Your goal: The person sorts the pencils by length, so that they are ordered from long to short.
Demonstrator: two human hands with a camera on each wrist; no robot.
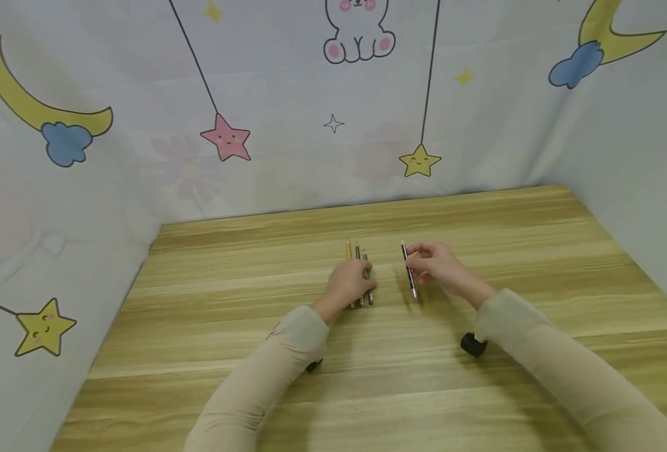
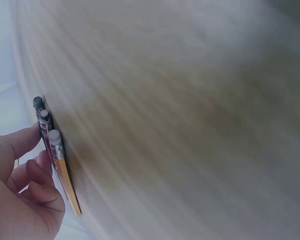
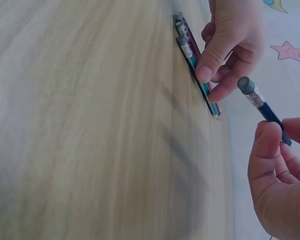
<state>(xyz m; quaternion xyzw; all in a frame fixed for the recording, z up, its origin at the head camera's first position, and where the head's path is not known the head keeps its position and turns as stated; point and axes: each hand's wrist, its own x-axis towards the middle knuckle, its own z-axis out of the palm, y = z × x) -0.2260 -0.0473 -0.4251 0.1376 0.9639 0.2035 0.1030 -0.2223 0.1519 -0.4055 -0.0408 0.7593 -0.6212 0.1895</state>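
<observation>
Three pencils lie side by side near the table's middle: a yellow pencil (image 1: 348, 249), a dark red pencil (image 1: 358, 250) and a green pencil (image 3: 191, 61). Over them is my left hand (image 1: 347, 280), its thumb and fingers pinching the green pencil at the right of the row. To the right, my right hand (image 1: 442, 269) pinches a dark pencil with white markings (image 1: 409, 273) between thumb and fingers. That pencil is raised above the table, its grey eraser end toward me and its point away. In the left wrist view the eraser ends of the row show, with the yellow pencil (image 2: 66, 177) closest.
The wood-grain table (image 1: 209, 301) reaches back to a pale cloth backdrop (image 1: 288, 125) printed with stars, moons and a bear. Similar cloth hangs at both sides. A small black object (image 1: 472, 344) shows beneath the right cuff, another (image 1: 313, 365) beneath the left sleeve.
</observation>
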